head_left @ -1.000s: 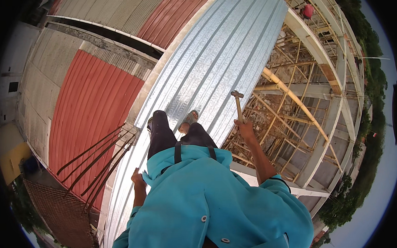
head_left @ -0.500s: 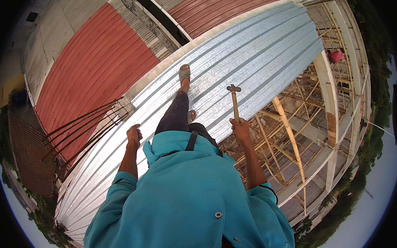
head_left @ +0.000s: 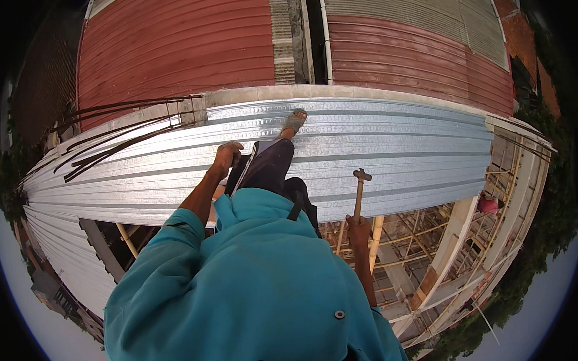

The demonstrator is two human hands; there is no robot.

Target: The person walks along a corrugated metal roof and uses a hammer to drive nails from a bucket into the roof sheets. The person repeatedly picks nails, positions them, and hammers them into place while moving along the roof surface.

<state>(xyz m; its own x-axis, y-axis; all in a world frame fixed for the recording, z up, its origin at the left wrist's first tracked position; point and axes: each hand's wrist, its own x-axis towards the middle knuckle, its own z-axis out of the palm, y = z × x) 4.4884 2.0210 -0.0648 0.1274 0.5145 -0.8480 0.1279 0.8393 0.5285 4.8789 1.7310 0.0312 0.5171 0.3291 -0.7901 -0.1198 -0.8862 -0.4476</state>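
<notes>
Head view: we logged the hammer point(head_left: 359, 197) first. It stood nearly upright in the right hand point(head_left: 357, 231), wooden handle below, small dark metal head at the top, seen against the lower edge of the silvery corrugated roof sheet point(head_left: 396, 151). The fingers were wrapped closed around the handle's lower end. The left hand point(head_left: 227, 155) was curled into a loose fist near the raised thigh in dark trousers point(head_left: 266, 165); whether it held anything, we could not tell. One sandalled foot point(head_left: 294, 121) was planted far up the sheet, close to the pale concrete edge point(head_left: 260, 94).

Our judgement: the step in hand was moving across the sheet with the tool carried, not striking. The next move would call for steady footing on the ribs and a firm grip, since open timber framing point(head_left: 418, 239) lay just beside the sheet's edge. Red roofing point(head_left: 182, 44) lay beyond.
</notes>
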